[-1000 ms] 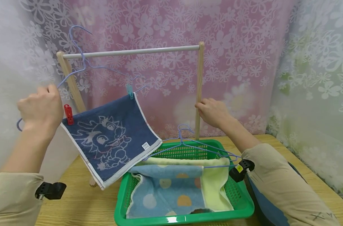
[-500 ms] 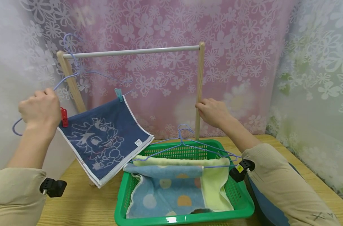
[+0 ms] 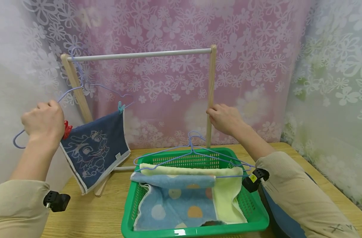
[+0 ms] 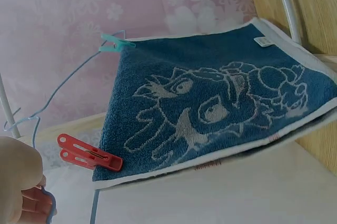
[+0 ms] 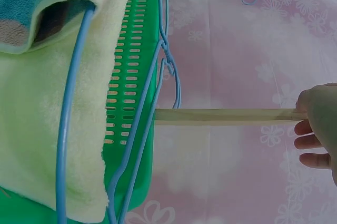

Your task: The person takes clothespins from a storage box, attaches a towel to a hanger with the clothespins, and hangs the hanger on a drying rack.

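Observation:
My left hand (image 3: 43, 119) grips the left arm of a lilac wire clothes hanger (image 3: 70, 90). Its hook overlaps the white rail (image 3: 139, 54) of a drying rack near the rail's left end. From the hanger a navy towel (image 3: 90, 148) with a cartoon dragon hangs tilted, held by a red clothespin (image 4: 89, 153) beside my hand and a teal clothespin (image 4: 117, 44) at the far corner. My right hand (image 3: 225, 117) holds the rack's right wooden post (image 3: 211, 79), fingertips showing below it in the right wrist view (image 5: 313, 142).
In front of the rack stands a green basket (image 3: 196, 230) on the wooden table (image 3: 70, 211). It contains a blue dotted towel (image 3: 175, 201), a pale yellow towel (image 3: 227, 201) and lilac hangers (image 3: 191, 145). A dark blue object (image 3: 283, 211) lies under my right forearm. Flowered curtains (image 3: 252, 39) close the back.
The hanger and navy towel have moved left and then down, and the hook has dropped from above the rail to its level. My right hand stays on the post.

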`<state>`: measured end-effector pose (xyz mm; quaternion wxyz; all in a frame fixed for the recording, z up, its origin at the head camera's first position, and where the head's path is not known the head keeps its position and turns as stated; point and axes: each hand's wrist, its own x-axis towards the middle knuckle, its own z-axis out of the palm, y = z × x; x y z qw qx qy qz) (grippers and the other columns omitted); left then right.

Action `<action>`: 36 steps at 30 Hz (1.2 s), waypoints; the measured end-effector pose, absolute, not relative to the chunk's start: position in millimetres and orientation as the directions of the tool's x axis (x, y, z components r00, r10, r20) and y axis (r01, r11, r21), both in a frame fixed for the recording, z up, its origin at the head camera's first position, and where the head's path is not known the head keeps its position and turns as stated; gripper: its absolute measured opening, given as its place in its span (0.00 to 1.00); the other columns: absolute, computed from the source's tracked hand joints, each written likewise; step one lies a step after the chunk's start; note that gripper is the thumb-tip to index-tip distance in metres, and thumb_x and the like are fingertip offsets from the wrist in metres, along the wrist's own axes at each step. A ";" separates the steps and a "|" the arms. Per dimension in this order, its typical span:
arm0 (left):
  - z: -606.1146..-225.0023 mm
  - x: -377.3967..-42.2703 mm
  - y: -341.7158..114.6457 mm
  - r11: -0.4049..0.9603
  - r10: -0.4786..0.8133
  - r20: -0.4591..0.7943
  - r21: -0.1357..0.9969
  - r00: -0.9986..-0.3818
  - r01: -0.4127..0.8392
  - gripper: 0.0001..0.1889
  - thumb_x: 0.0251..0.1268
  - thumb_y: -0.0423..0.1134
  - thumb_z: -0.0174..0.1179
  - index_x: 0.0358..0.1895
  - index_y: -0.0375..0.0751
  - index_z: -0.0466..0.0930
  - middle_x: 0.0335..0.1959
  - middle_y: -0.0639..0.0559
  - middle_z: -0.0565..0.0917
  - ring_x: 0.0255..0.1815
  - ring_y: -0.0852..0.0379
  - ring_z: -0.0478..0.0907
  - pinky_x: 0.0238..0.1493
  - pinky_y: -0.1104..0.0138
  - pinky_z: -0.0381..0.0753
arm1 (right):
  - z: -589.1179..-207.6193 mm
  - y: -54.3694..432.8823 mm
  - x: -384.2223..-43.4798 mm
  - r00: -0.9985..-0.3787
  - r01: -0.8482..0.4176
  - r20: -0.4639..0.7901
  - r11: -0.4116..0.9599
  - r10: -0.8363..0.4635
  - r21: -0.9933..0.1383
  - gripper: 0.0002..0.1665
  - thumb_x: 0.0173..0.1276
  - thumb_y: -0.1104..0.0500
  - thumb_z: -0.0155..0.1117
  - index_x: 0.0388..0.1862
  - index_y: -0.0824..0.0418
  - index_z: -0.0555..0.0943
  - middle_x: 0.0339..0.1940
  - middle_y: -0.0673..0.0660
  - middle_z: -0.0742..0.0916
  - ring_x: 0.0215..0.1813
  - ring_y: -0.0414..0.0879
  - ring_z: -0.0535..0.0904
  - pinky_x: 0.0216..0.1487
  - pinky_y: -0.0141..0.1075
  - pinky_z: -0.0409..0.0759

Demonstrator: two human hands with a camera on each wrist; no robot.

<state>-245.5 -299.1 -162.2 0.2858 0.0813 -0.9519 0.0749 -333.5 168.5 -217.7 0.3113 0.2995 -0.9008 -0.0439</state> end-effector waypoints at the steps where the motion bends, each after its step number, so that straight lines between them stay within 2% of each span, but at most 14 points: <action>1: -163.2 -245.2 -299.6 0.975 -0.115 0.556 -0.094 -0.824 -0.199 0.13 0.66 0.27 0.35 0.42 0.13 0.60 0.28 0.19 0.67 0.24 0.26 0.72 0.22 0.46 0.68 | -217.5 168.3 -333.5 -0.629 -0.515 0.531 0.816 -0.567 0.263 0.12 0.65 0.60 0.59 0.47 0.61 0.81 0.41 0.60 0.83 0.38 0.54 0.79 0.24 0.41 0.77; 10: -171.8 -244.2 -301.1 0.977 -0.134 0.521 -0.071 -0.843 -0.199 0.15 0.63 0.26 0.36 0.46 0.12 0.59 0.28 0.19 0.66 0.27 0.25 0.72 0.24 0.44 0.68 | -215.4 169.5 -333.1 -0.647 -0.515 0.515 0.820 -0.562 0.248 0.13 0.65 0.60 0.60 0.47 0.61 0.80 0.41 0.61 0.82 0.39 0.55 0.79 0.25 0.42 0.77; 18: -178.0 -242.9 -300.4 0.977 -0.140 0.526 -0.066 -0.839 -0.205 0.15 0.63 0.26 0.37 0.46 0.13 0.59 0.26 0.21 0.66 0.24 0.26 0.71 0.22 0.46 0.67 | -217.4 169.5 -334.5 -0.639 -0.519 0.521 0.817 -0.566 0.251 0.12 0.64 0.61 0.60 0.47 0.61 0.80 0.40 0.61 0.82 0.38 0.55 0.79 0.25 0.43 0.77; 30: -176.0 -239.9 -295.9 0.971 -0.180 0.468 -0.059 -0.865 -0.233 0.16 0.63 0.31 0.42 0.40 0.12 0.60 0.27 0.21 0.66 0.27 0.27 0.71 0.22 0.48 0.67 | -217.9 170.0 -334.7 -0.632 -0.517 0.532 0.818 -0.563 0.251 0.12 0.65 0.60 0.59 0.46 0.61 0.80 0.38 0.60 0.82 0.36 0.54 0.79 0.23 0.42 0.77; 36: -176.8 -240.3 -293.7 0.966 -0.197 0.481 -0.052 -0.854 -0.252 0.18 0.61 0.32 0.45 0.39 0.12 0.59 0.28 0.21 0.66 0.29 0.27 0.69 0.23 0.47 0.68 | -218.4 170.6 -335.4 -0.628 -0.518 0.534 0.816 -0.566 0.256 0.12 0.65 0.60 0.59 0.46 0.61 0.80 0.38 0.60 0.82 0.34 0.53 0.79 0.21 0.40 0.75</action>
